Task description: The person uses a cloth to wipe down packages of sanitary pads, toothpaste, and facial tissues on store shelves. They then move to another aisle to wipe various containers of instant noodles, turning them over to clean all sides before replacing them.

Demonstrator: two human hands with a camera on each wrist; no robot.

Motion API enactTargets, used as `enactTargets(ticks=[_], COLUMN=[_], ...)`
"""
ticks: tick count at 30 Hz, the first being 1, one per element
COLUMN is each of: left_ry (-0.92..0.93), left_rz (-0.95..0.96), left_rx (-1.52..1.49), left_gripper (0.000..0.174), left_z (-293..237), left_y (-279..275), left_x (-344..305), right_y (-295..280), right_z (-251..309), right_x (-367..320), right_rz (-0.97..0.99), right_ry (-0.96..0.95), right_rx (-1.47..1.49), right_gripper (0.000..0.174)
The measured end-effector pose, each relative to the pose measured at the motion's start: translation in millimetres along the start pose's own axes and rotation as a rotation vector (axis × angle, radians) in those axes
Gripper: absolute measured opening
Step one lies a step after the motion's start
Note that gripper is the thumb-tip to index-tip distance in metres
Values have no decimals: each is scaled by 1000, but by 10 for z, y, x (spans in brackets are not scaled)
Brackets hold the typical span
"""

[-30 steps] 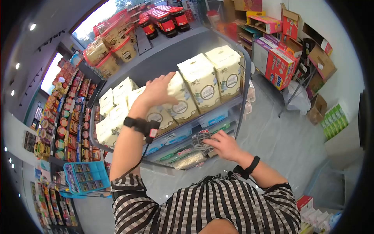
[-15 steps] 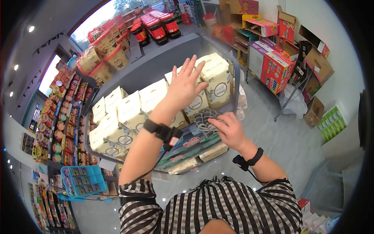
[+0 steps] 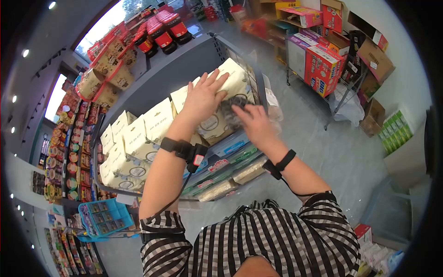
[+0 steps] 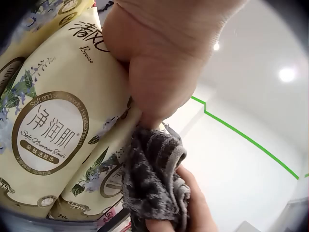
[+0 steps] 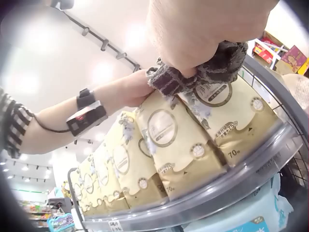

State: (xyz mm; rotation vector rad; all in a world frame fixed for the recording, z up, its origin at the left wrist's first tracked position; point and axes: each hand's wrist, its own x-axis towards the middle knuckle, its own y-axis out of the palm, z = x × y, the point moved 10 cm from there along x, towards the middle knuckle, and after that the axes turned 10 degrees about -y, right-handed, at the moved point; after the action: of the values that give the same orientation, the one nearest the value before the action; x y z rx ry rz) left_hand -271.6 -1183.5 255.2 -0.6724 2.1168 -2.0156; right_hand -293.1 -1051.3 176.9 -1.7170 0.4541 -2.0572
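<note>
Cream packs (image 3: 157, 119) of towels stand in rows on the top shelf of a grey rack. My left hand (image 3: 203, 99) lies with fingers spread on the tops of the packs near the rack's right end. Just right of it, my right hand (image 3: 259, 127) grips a crumpled dark grey cloth (image 3: 233, 111) against the front of the packs. In the left wrist view the cloth (image 4: 154, 179) is bunched beside a pack (image 4: 53, 121) marked Breeze. The right wrist view has the cloth (image 5: 203, 72) over the upper part of the end packs.
The grey shelf edge (image 5: 212, 195) runs below the packs, with blue packs (image 3: 233, 144) on a lower tier. Behind the rack stand red-lidded tubs (image 3: 108, 62) and dark bottles (image 3: 159, 34). Cartons on a cart (image 3: 318, 69) are at right, a blue basket (image 3: 106, 217) at left.
My left hand moved right along the packs, then slightly back left. My right hand rose with the cloth from the lower tier to the fronts of the packs. The head view shifted.
</note>
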Motion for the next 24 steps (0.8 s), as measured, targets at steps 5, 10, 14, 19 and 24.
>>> enactTargets(ticks=[5, 10, 14, 19, 24], left_ry=[-19, -26, -55, -73, -72], left_rz=[-1, 12, 44, 51, 57], left_rx=[6, 9, -7, 0, 4], left_gripper=[49, 49, 49, 49, 49], left_z=[17, -10, -4, -3, 44], left_y=[42, 36, 29, 28, 84], left_x=[-4, -20, -5, 7, 21], right_y=[527, -49, -102, 444, -1], right_z=[189, 221, -60, 7, 92], right_x=[-701, -143, -110, -943, -405], right_rz=[431, 126, 8, 375, 102], right_ry=[-54, -139, -1, 40, -33], right_rx=[126, 129, 55, 153, 209], right_gripper=[56, 49, 52, 59, 57])
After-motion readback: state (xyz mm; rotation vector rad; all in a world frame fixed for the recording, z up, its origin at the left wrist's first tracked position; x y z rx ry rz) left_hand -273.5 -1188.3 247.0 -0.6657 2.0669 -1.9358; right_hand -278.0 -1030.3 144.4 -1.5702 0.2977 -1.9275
